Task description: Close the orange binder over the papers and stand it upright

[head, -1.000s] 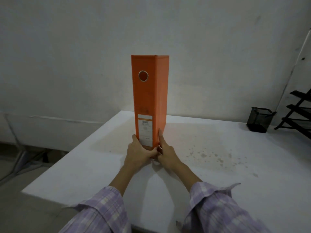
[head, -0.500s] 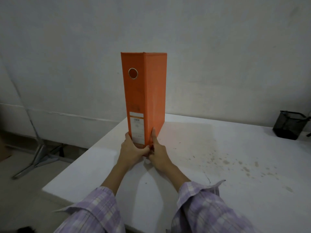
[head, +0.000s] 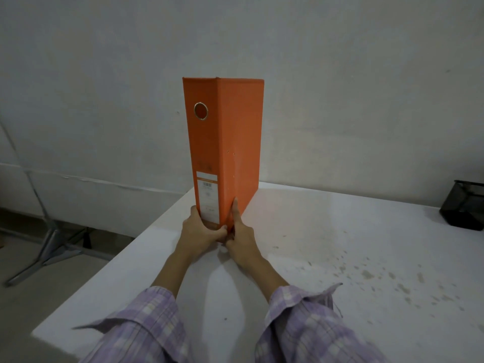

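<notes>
- Two bare hands clasp the foot of the closed orange cardboard lever-arch binder, which stands upright on the white tabletop near its far left corner, spine toward the camera.
- Against the view half a second ago, the binder shows more of its right cover, and the hands grip at the same low place on it.
- Since that earlier view the black mesh pen holder sits further toward the right edge of the picture, partly cut off by it.
- Left hand: fingers wrap around the left cover at the base, and the thumb crosses the bottom of the spine below the white label.
- Right hand: it presses against the right cover near the base, the forefinger pointing straight up along the cover close to the spine edge, the other fingers curled low where the two hands meet.
- Both forearms reach forward from lilac checked sleeves, converging at the binder.
- Brownish specks mark the tabletop to the right, well apart from the binder.
- No papers show; the covers are shut.
</notes>
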